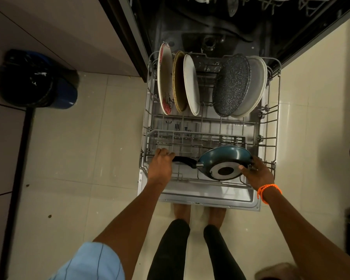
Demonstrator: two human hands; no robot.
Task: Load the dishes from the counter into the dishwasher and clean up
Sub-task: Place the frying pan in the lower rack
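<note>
floor: cream tiles (69,158), bin (36,79) far left
rack (271,126): pulled out
pan (224,165): on edge, handle pointing left, long axis left-right
left hand (161,162): fingers curled round handle
right hand (257,172): fingers spread on pan rim

Teal frying pan (224,161) on edge, front of lower rack (271,126)
</note>
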